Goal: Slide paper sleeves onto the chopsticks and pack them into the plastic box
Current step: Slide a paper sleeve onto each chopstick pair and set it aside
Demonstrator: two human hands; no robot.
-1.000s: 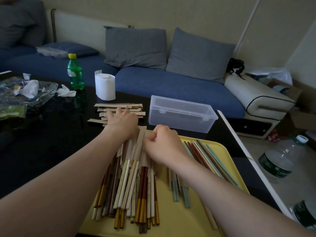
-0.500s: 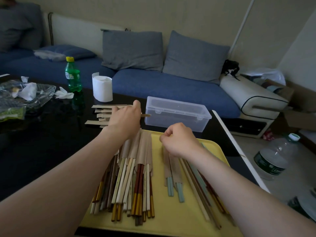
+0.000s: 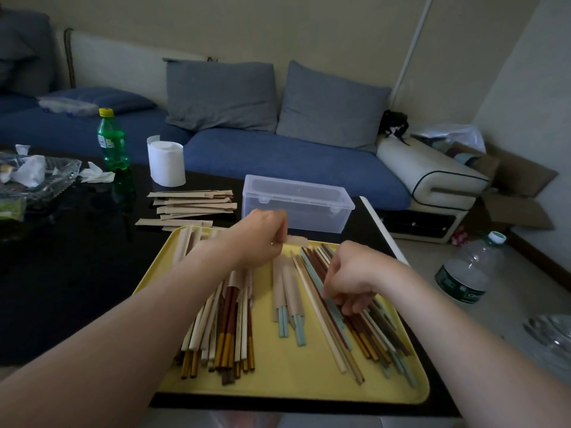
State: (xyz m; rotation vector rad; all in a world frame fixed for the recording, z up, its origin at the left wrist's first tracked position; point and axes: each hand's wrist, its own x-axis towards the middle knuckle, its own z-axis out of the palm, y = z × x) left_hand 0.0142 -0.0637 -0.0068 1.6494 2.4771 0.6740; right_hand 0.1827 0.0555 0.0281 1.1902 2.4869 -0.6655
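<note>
A yellow tray holds sleeved chopsticks on its left, two sleeved light-blue pairs in the middle and bare chopsticks on its right. My left hand hovers over the tray's far side and pinches a brown paper sleeve. My right hand is curled down on the bare pile, fingers around a light-blue chopstick. Empty paper sleeves lie stacked on the black table beyond the tray. The clear plastic box stands closed behind my left hand.
A white paper roll and a green bottle stand at the table's far side. A glass dish with crumpled tissues sits far left. The table's right edge drops to a floor with a water bottle. A blue sofa lies behind.
My left hand came back from the sleeve stack to above the tray with one sleeve. My right hand moved right and down onto the bare chopsticks.
</note>
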